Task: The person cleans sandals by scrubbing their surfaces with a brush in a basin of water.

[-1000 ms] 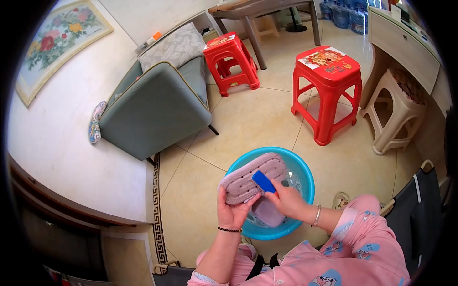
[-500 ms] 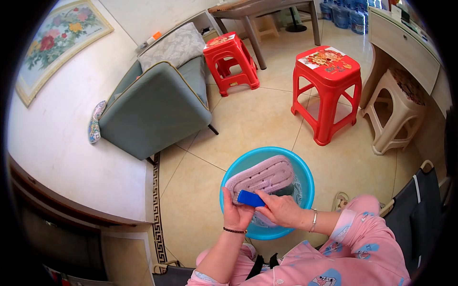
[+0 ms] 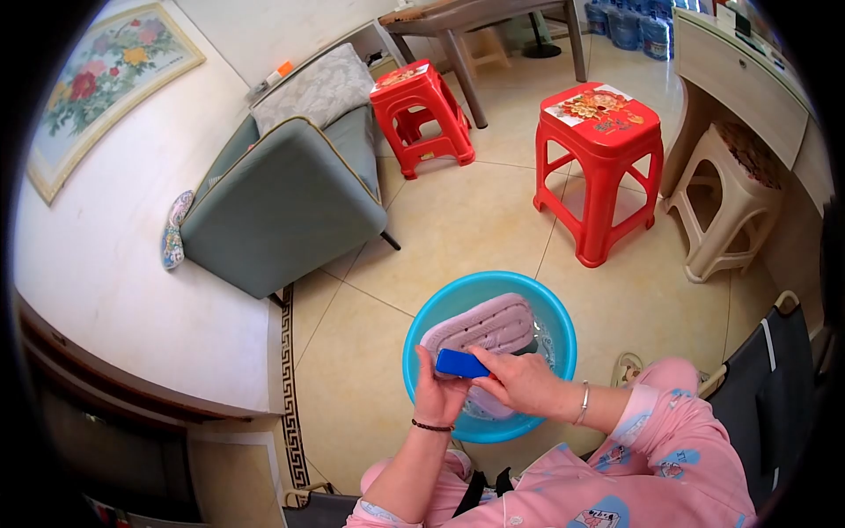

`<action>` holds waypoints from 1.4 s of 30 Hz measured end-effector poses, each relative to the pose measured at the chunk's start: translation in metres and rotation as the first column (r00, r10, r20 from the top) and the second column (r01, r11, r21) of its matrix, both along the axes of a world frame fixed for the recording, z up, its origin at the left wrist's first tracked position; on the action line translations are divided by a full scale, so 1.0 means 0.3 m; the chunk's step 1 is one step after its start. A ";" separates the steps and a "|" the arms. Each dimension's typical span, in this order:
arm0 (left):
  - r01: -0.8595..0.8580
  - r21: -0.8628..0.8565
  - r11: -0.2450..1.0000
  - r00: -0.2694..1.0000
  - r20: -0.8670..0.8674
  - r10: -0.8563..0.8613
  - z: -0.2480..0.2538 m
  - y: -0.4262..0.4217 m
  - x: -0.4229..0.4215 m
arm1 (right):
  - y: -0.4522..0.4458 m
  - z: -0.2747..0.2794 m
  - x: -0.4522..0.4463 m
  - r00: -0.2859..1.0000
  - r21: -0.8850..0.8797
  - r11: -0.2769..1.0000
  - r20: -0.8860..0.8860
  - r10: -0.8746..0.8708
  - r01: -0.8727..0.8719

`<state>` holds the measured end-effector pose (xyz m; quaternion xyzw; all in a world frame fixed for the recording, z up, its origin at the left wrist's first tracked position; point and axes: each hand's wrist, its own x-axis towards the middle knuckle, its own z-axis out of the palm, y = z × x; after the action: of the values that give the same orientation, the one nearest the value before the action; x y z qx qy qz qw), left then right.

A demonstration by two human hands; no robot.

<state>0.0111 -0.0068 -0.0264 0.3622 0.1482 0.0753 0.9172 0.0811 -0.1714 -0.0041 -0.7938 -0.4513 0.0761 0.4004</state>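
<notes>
A pink slipper (image 3: pixel 489 324) with rows of holes in its sole is held tilted over a blue basin (image 3: pixel 570 348) on the floor. My left hand (image 3: pixel 437 398) is closed on the near end of the slipper. In my right hand (image 3: pixel 526 385) is a blue brush (image 3: pixel 461 363), pressed against the sole near my left fingers; its bristles are hidden. Water with some suds shows at the basin's right inside. Below my hands, another pink piece is partly visible in the basin, too covered to make out.
Two red stools (image 3: pixel 598 123) stand beyond the basin, one beside a grey-green armchair (image 3: pixel 286 202). A beige stool (image 3: pixel 726 202) is under the desk (image 3: pixel 748 75) at right. A dark folding chair (image 3: pixel 766 387) is close on my right.
The slipper has tipped slightly, its far end now a little lower and further left. The brush stays against the sole, turned slightly. My grip on both is the same.
</notes>
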 end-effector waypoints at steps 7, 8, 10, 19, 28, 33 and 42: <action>-0.003 -0.052 0.999 1.000 0.006 0.003 0.026 0.005 0.000 | 0.003 -0.010 0.016 1.000 -0.011 1.000 -0.015 -0.014 0.013; -0.001 0.018 1.000 1.000 -0.007 0.002 0.023 -0.009 0.002 | 0.011 -0.008 0.012 0.997 0.016 0.998 -0.051 -0.056 0.057; -0.003 0.085 0.996 1.000 -0.018 0.005 0.019 -0.016 0.002 | 0.018 -0.011 0.008 0.992 0.038 0.995 -0.086 -0.093 0.097; 0.043 -0.070 0.997 0.999 0.007 -0.042 0.035 -0.008 0.008 | 0.016 -0.050 0.022 0.960 0.106 0.988 -0.268 -0.083 0.115; 0.014 -0.025 1.000 1.000 0.012 -0.013 0.041 0.045 0.010 | -0.005 -0.049 0.031 0.999 -0.108 0.994 0.034 0.003 0.001; 0.007 -0.100 0.995 0.998 0.060 -0.001 0.075 0.087 -0.001 | 0.010 -0.099 0.079 0.970 -0.103 0.979 -0.151 -0.191 0.176; -0.017 -0.087 0.996 1.000 0.007 0.017 0.063 0.068 -0.003 | 0.026 -0.068 0.031 0.990 -0.026 0.999 -0.136 -0.038 0.035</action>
<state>0.0102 0.0136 -0.0074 0.3202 0.1508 0.0778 0.9320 0.0904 -0.1635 -0.0245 -0.7995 -0.4074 0.1284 0.4223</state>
